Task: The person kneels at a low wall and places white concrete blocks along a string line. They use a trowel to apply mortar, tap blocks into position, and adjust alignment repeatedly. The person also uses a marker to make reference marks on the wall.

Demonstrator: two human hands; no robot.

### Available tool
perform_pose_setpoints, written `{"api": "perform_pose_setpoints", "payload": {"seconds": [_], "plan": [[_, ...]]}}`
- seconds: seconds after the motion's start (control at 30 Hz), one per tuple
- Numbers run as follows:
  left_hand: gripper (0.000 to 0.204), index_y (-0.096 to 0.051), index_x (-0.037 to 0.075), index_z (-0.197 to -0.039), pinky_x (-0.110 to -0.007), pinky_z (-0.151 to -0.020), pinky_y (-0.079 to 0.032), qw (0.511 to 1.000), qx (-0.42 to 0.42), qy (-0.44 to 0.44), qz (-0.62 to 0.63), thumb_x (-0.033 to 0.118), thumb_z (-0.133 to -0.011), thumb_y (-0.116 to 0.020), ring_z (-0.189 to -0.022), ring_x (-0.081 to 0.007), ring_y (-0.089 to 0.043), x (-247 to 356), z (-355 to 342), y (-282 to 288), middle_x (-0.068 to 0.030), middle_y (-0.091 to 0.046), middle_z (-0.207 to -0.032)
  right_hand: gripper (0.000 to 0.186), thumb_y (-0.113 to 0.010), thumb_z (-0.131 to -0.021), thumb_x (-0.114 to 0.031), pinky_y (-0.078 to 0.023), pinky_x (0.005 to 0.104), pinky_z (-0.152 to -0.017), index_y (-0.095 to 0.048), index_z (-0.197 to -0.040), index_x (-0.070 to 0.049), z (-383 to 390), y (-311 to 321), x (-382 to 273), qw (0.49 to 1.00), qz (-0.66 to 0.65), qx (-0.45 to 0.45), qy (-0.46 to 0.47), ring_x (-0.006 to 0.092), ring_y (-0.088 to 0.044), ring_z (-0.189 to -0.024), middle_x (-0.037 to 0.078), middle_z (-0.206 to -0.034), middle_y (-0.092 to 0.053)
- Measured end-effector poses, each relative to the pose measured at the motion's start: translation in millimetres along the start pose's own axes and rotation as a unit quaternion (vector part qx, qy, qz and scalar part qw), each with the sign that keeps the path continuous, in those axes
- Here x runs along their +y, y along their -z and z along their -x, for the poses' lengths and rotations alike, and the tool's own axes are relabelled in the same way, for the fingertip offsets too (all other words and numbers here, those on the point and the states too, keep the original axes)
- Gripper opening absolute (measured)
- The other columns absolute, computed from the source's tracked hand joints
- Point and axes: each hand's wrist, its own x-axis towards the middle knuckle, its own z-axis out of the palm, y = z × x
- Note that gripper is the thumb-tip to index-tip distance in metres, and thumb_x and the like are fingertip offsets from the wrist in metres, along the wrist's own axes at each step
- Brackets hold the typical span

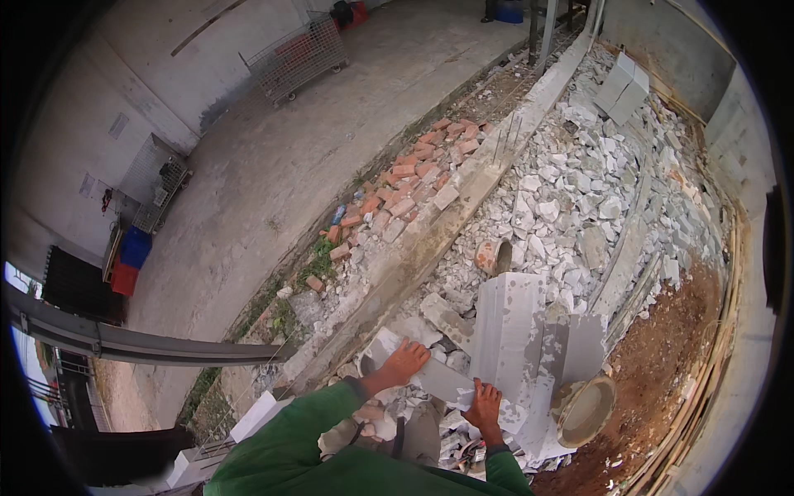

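Observation:
Both of my hands grip a long light-grey block (pixel 442 380) low in the head view. My left hand (pixel 402 360) has its fingers curled over the block's left part. My right hand (pixel 484 407) holds it further right, fingers bent over its edge. Just beyond and to the right lie larger whitish-grey slabs (pixel 509 318) with darker patches. A round pan (pixel 604 413) of grey material rests beside them on the right. A tipped cylindrical container (pixel 492 256) lies above the slabs. Broken rubble shows under and around the block.
A concrete ledge (pixel 467 194) with rebar runs diagonally between red bricks (pixel 413 169) and white rubble (pixel 546 207). A metal beam (pixel 182 351) crosses at left. Wire carts (pixel 298 62) stand along the far wall. Bamboo poles (pixel 707 397) and a wall bound the dirt at right.

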Motion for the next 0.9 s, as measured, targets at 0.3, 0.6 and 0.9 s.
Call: {"api": "perform_pose_setpoints", "payload": {"seconds": [0.3, 0.6, 0.9], "plan": [[0.088, -0.047, 0.006, -0.149, -0.062, -0.120, -0.030, 0.927, 0.037, 0.308, 0.211, 0.016, -0.069, -0.081, -0.134, -0.0338, -0.050, 25.7, 249.8, -72.0, -0.0161, -0.052, -0.135, 0.102, -0.091, -0.063, -0.026, -0.037, 0.0529, -0.107, -0.043, -0.151, -0.012, -40.5, 12.8, -153.5, 0.934, 0.080, -0.158, 0.310, 0.0369, -0.054, -0.118, 0.017, -0.126, -0.055], [0.088, -0.049, 0.006, -0.146, -0.059, -0.115, -0.030, 0.854, 0.170, 0.396, 0.290, 0.017, -0.065, -0.082, -0.129, -0.0342, -0.053, 32.0, 437.5, -79.4, -0.0158, -0.057, -0.130, 0.108, -0.095, -0.061, -0.025, -0.033, 0.0568, -0.114, -0.041, -0.154, -0.013, -7.7, 62.8, -343.2, 0.881, 0.149, -0.235, 0.384, 0.0376, -0.048, -0.131, 0.018, -0.136, -0.051], [0.092, -0.050, 0.006, -0.147, -0.057, -0.115, -0.029, 0.832, 0.190, 0.396, 0.340, 0.018, -0.063, -0.085, -0.129, -0.0337, -0.053, 1.0, 611.0, -82.3, -0.0173, -0.057, -0.134, 0.096, -0.087, -0.065, -0.017, -0.032, 0.0599, -0.116, -0.046, -0.151, -0.013, 69.5, 80.0, -520.3, 0.876, 0.200, -0.218, 0.380, 0.0390, -0.050, -0.132, 0.021, -0.138, -0.053]]}}
